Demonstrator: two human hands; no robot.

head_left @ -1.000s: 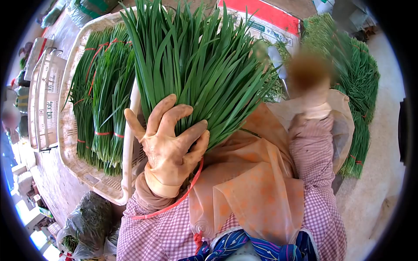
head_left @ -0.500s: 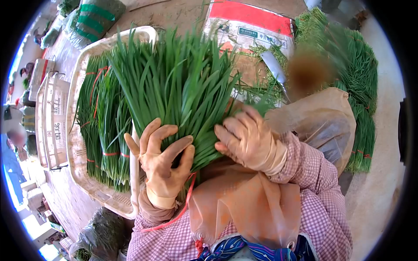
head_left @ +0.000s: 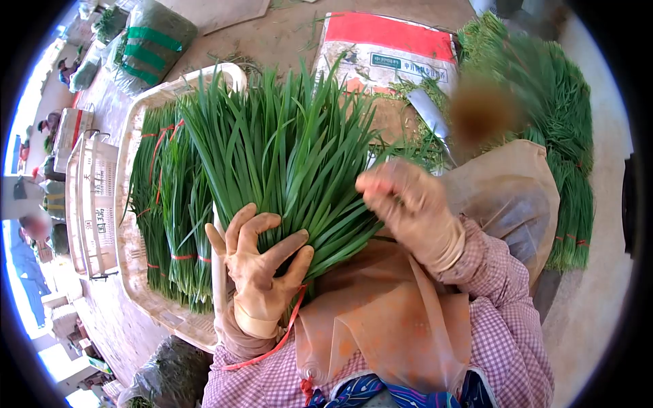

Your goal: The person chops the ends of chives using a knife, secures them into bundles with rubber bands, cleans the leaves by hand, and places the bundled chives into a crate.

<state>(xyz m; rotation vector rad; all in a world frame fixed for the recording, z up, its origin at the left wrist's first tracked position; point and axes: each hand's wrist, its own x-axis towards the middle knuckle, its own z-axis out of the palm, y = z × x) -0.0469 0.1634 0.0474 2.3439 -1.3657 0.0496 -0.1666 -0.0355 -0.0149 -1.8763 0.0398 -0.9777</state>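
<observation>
Your green bunch (head_left: 286, 149) is in front of you, by the crate (head_left: 124, 204). Your left hand (head_left: 257, 272) has its grip bent loosely round it. Your right hand (head_left: 415, 214) has just moved off the side, so the left holds it alone. The right grip is curled and blurry; I can't tell if it holds anything. The stem ends are hidden.

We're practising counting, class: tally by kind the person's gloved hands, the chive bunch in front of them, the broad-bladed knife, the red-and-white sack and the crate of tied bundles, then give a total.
Gloved hands, left hand and right hand: 2
Chive bunch: 1
Knife: 1
Sack: 1
Crate: 1
Total: 6
</observation>
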